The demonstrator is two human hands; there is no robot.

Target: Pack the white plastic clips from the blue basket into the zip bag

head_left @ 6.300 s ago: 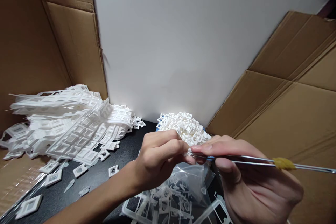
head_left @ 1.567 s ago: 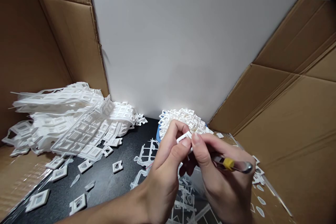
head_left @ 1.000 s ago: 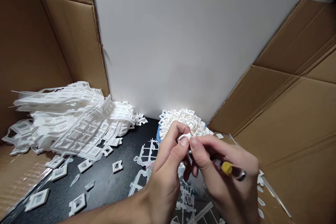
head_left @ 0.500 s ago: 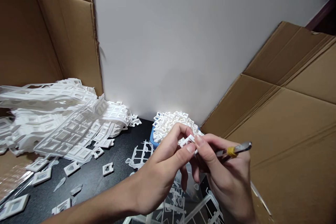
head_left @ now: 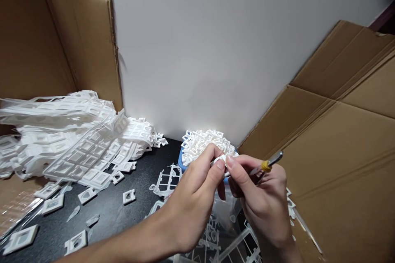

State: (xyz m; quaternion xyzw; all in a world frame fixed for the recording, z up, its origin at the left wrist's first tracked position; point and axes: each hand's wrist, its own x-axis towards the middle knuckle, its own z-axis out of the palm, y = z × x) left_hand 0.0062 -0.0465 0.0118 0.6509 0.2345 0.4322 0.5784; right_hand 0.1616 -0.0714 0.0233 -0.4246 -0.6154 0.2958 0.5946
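Observation:
My left hand [head_left: 197, 189] and my right hand [head_left: 262, 197] meet over the black table [head_left: 123, 213], both pinching one small white plastic piece [head_left: 220, 159] between their fingertips. My right hand also holds a thin metal tool with a yellow band [head_left: 268, 164], its handle pointing up and right. Just behind the fingers stands a blue bowl [head_left: 181, 162] heaped with small white square frames [head_left: 203, 144].
A big stack of white moulded frame sheets [head_left: 68, 139] lies at the left, with loose squares [head_left: 128, 196] scattered before it. A clear plastic bag with leftover sprue frames [head_left: 216, 230] sits under my hands. Cardboard panels [head_left: 339, 139] stand at both sides, a white wall behind.
Over the last second both hands stayed together on the small white piece, turning it. The tool's handle swung from low and right to pointing up and right. The view shifted slightly.

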